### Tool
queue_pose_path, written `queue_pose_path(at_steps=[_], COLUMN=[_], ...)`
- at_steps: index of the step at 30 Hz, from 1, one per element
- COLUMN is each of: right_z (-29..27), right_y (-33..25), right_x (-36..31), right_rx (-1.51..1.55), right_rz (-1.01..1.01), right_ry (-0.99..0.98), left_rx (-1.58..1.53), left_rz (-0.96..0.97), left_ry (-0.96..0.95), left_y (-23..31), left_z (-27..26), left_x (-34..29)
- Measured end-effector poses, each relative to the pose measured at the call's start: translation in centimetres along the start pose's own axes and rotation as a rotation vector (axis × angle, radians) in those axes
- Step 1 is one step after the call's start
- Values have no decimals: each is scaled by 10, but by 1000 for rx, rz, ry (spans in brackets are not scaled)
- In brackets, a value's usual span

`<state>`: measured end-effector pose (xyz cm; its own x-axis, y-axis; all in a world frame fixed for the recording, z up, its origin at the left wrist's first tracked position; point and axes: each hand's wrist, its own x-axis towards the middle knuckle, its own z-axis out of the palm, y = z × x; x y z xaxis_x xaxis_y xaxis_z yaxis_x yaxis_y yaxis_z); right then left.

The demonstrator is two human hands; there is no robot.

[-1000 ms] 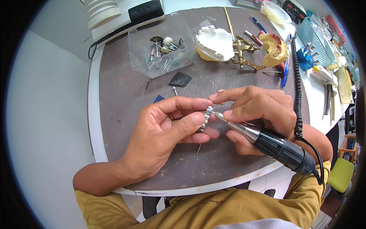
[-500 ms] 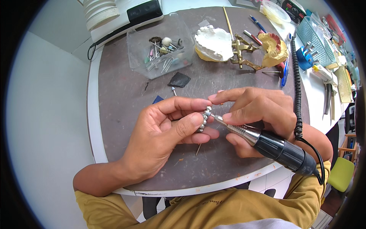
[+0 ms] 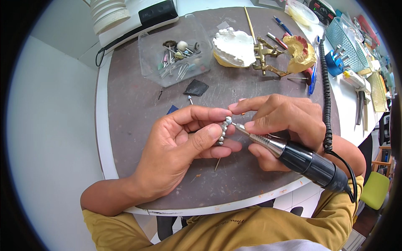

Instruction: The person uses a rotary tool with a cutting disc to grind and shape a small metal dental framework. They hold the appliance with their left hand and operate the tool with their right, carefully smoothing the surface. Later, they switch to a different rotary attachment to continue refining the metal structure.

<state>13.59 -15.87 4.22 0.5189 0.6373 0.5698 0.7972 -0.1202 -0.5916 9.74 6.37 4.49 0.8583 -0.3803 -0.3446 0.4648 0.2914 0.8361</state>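
Observation:
Between the thumb and fingers of my left hand is a metal dental bridge, a curved row of several silvery tooth shapes. My right hand grips a handpiece with a silver nose and black body, held like a pen. Its tip meets the upper part of the bridge, close to my left fingertips. My right index finger stretches out to the left fingertips. Under my left hand a thin metal shank lies on the brown worktop.
A clear plastic box of burs and polishing tips stands at the far left. Beyond my hands sits a brass articulator with a white plaster cast and a yellow cast. A coiled black cord hangs on the right.
The bridge has turned slightly in my left fingers, and the handpiece tip sits a touch higher along it. Both hands stay almost in place.

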Motion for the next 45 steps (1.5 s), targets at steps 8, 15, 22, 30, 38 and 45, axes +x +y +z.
queue_pose_path(at_steps=[8,15,22,30,38,45], right_z=[0,-1,0,-1,-1,0], right_y=[-1,1,-1,-3,-2,-2], right_x=[1,-1,0,1,1,2], right_rx=[-27,0,3,-9,-9,10], right_rz=[-21,-16,-20,-18,-19,-32], right_ry=[-5,11,-8,-19,-15,-11], left_rx=[-9,9,64,26,34,41], left_rz=[14,27,25,37,13,19], left_ry=[4,-5,-24,-9,-9,-6], left_y=[-1,0,1,1,2,2], left_z=[-2,-1,-1,0,1,1], left_x=[1,1,0,-1,-2,-2])
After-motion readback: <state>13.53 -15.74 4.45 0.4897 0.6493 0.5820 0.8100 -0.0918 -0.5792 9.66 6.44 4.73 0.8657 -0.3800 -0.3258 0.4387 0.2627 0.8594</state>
